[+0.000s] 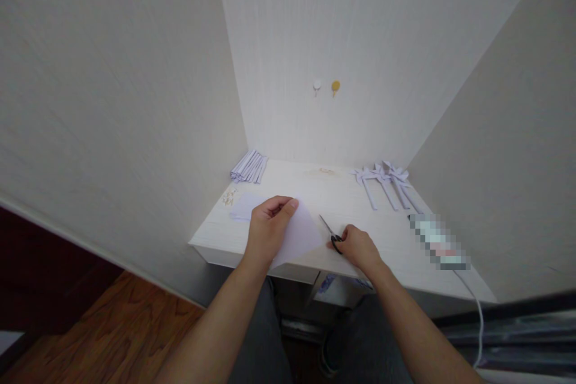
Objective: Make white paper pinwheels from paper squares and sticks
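Note:
My left hand [273, 222] pinches the top edge of a pale sheet of paper [302, 231], which is held at a slant over the front of the white desk. Just to its right, my right hand [359, 246] has its fingers closed at the black handles of a pair of scissors [332, 232]. The blades point away and to the left, close to the paper's right corner and apart from it. More pale paper [243, 205] lies flat behind my left hand, partly covered by it.
Rolled paper sticks [251, 166] are stacked at the back left, with small bits [229, 197] before them. Several paper pinwheels [382, 177] lie at the back right. A blurred phone-like device [438, 243] with a white cable [479, 318] rests near the right edge. Walls enclose the desk [288, 177].

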### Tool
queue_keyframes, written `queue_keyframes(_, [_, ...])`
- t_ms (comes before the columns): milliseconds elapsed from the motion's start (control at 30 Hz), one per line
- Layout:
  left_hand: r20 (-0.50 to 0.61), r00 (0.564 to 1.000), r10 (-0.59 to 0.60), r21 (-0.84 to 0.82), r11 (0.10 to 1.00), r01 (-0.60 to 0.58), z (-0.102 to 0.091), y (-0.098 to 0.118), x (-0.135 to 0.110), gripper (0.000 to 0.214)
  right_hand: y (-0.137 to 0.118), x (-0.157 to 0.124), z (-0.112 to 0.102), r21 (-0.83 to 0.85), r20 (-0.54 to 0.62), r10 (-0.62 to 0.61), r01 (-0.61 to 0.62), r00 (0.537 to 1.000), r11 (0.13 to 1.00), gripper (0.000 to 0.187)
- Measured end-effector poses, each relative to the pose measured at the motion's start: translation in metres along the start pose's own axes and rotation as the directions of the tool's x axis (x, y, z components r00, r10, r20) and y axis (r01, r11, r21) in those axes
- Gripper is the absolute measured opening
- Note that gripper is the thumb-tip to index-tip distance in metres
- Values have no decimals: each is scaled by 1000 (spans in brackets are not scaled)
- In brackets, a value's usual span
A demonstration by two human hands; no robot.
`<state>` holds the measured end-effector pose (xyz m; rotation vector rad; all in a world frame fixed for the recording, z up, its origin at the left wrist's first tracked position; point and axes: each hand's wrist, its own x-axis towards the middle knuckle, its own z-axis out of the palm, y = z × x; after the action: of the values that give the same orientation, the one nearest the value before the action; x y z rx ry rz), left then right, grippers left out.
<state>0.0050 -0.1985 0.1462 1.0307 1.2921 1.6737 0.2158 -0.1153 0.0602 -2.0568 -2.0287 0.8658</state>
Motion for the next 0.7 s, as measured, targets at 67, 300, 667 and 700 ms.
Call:
queue_keyframes(67, [-12, 999, -35, -36, 999, 35, 1, -1, 0, 25, -2, 5, 4, -28, 18, -5, 5, 1000, 1000, 28])
queue_keyframes(300, [-3, 997, -75, -172, 982, 74, 4, -7, 4, 32, -1, 8, -4, 168, 49, -156, 146, 986, 975, 23])
queue_keyframes(667, [-121, 991, 50, -96, 994, -61, 30, -12, -1, 27, -56, -99, 6, 874, 82, -473, 165, 877, 457, 59])
queue_keyframes(700, [-127, 990, 59, -88, 994, -70, 33, -11, -3, 26, -59, -101, 8, 894, 66, -467, 156, 882, 421, 53])
